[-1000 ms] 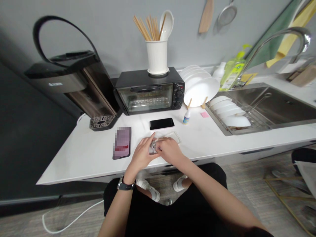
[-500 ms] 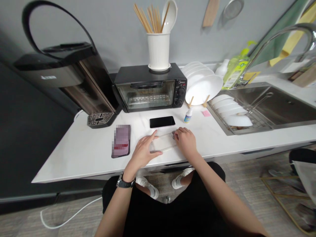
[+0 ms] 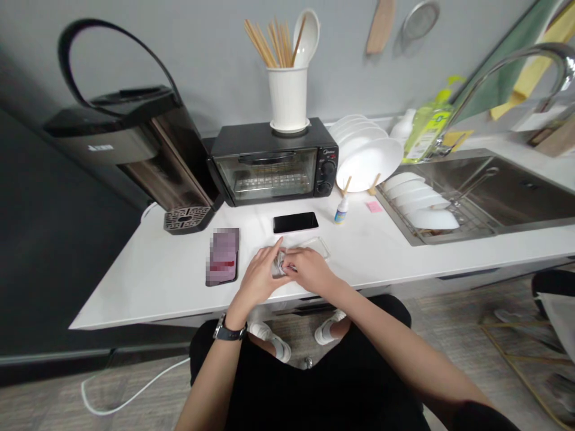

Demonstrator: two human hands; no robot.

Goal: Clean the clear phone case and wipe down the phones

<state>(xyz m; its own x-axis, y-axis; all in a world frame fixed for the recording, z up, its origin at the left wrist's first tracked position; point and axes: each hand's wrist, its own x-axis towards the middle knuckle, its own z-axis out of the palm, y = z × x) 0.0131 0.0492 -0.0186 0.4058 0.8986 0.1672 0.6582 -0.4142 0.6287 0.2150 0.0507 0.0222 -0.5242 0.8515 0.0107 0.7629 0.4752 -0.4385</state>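
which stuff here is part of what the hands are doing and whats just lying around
in use: left hand, right hand, small shiny item they both pinch, clear plastic case beside them

just lying about: black phone, phone with pixelated back, small white bottle, toaster oven

**Blurred, covered and cut off around the grips**

A small silvery object (image 3: 279,264) sits mostly hidden between the left grip (image 3: 259,278) and right grip (image 3: 309,269), too covered to identify. At 9 o'clock, a phone (image 3: 223,256) on the worktop (image 3: 148,293) is pixelated. At 1 o'clock, a wooden spatula (image 3: 381,27) is cut off by the top edge; at 2 o'clock, the faucet (image 3: 559,69) by the right edge.
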